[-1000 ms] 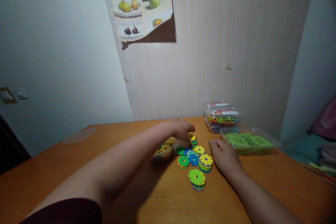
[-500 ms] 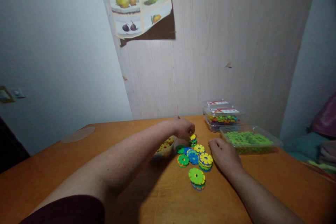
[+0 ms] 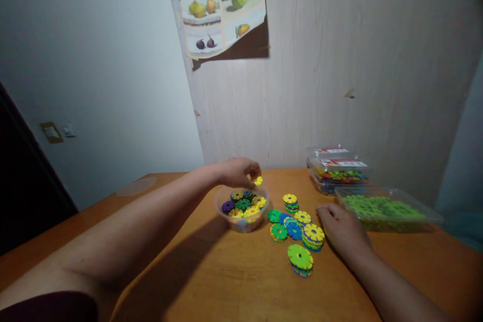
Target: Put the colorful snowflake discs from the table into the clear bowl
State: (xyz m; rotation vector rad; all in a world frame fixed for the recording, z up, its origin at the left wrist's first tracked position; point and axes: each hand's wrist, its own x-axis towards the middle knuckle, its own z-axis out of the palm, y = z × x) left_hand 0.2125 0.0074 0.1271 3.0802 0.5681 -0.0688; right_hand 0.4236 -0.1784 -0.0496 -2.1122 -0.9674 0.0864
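Note:
My left hand is over the far rim of a clear round bowl, its fingers closed on a small yellow notched disc. Yellow, green, blue and purple flower-shaped discs fill the bowl. My right hand rests on the table as a loose fist, with nothing visible in it. Just left of it is a stack topped by a yellow disc. Around that lie a blue disc, a green disc, a light green topped stack and a yellow topped stack.
An open clear tray of light green pieces stands right of my right hand. Behind it are stacked clear boxes with coloured pieces. A round clear lid lies at the table's far left. A fruit picture hangs on the wall.
My left hand has moved left from the small back stack to above the bowl, with a yellow disc now visible in its fingers. My right hand stays beside the stacks. The view has turned left.

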